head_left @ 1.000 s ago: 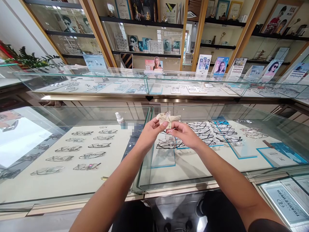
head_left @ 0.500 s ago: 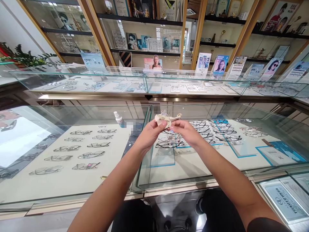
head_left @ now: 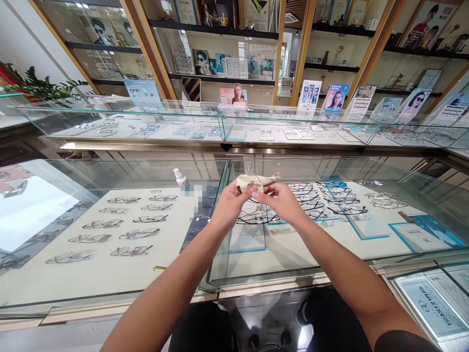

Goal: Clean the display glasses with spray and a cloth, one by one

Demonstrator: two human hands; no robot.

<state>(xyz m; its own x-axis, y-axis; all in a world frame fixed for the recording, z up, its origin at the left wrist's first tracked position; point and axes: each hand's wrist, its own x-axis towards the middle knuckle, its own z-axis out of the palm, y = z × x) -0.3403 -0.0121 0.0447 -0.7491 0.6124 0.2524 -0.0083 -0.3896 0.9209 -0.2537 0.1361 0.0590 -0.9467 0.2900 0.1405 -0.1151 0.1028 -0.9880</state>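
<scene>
Above the glass showcase, both my hands meet around a cream cloth (head_left: 256, 182). My left hand (head_left: 231, 201) is closed on the cloth's left side, its thumb pressed on the front. My right hand (head_left: 280, 199) pinches the cloth's right part, thumb and fingers together. A thin pair of glasses (head_left: 248, 170) shows just above the cloth; most of it is hidden by the cloth and fingers. Below the hands, dark-framed glasses (head_left: 247, 219) lie inside the case.
A white spray bottle (head_left: 180, 177) stands left of my hands. Rows of glasses (head_left: 102, 223) fill the left showcase (head_left: 110, 274). Behind runs another glass counter (head_left: 164, 144) with upright advertising cards (head_left: 309, 98). Framed certificates (head_left: 434, 303) lie at the lower right.
The cloth has shifted and flattened slightly between my hands. My right thumb has moved a little left, nearer the left one. Both hands keep their hold.
</scene>
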